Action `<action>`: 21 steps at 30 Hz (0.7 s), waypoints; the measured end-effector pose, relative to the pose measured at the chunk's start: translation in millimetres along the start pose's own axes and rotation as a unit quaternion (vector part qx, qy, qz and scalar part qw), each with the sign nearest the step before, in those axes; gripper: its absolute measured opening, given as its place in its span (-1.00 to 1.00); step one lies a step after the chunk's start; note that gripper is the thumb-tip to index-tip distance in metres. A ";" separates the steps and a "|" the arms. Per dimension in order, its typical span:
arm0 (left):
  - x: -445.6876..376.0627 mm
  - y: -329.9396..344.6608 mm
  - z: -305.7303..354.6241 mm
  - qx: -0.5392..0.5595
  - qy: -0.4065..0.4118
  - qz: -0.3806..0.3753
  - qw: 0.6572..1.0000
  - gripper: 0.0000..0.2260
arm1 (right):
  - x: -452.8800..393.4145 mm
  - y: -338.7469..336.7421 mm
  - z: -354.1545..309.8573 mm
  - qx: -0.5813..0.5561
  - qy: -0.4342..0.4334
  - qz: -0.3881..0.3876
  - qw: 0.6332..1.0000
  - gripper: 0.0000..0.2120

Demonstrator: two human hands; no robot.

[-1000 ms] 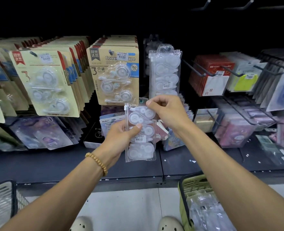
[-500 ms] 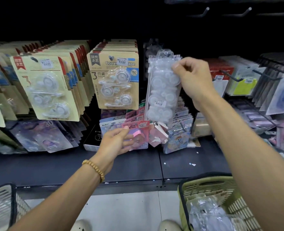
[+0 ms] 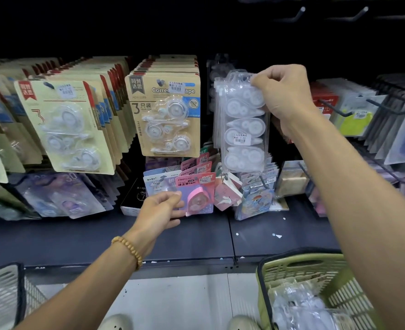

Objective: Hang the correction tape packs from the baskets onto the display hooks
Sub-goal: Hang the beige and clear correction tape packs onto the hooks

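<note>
Dark display shelving (image 3: pixel 149 236) behind: right hand (image 3: pixel 283 96) pinches clear correction tape pack (image 3: pixel 243 122) at one o'clock; left hand (image 3: pixel 159 210), seven o'clock, hangs relaxed, empty.

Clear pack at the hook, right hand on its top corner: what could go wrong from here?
1. The right hand pinches only the top corner of the clear pack; whether its hole is on the hook is hidden, so releasing now might drop it.
2. The pack hangs just above the pink card packs, which the left hand touches; a fall could knock them.
3. The green basket sits below; a drop may land there or on the floor.
</note>
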State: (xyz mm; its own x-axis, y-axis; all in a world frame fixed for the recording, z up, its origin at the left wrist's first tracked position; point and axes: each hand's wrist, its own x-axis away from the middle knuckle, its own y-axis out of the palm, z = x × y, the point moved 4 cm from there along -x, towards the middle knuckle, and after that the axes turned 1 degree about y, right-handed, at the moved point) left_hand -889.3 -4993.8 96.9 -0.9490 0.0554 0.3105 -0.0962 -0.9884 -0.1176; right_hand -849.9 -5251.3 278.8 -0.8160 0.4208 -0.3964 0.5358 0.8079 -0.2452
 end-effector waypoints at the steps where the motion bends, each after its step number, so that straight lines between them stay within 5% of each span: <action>1: 0.4 0.4 0.2 0.000 -0.001 -0.001 1.000 -0.88 | -0.1 0.3 2.4 0.004 0.003 0.001 1.000 -0.80; 11: 4.5 9.6 1.5 0.001 0.009 0.000 1.000 -0.87 | -19.7 25.1 22.0 -0.007 0.034 0.063 0.997 -0.68; 21: 29.1 17.1 -27.7 -0.066 0.002 -0.015 0.998 -0.91 | 30.8 0.3 60.7 -0.011 0.098 0.044 0.994 -0.79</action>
State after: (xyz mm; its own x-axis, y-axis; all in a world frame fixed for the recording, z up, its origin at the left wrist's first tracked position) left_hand -926.9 -5005.2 77.8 -0.9465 0.0848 0.3114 -0.1620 -0.9593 -0.2312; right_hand -861.6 -5263.2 212.8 -0.7945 0.5603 -0.2343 0.6031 0.7731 -0.1965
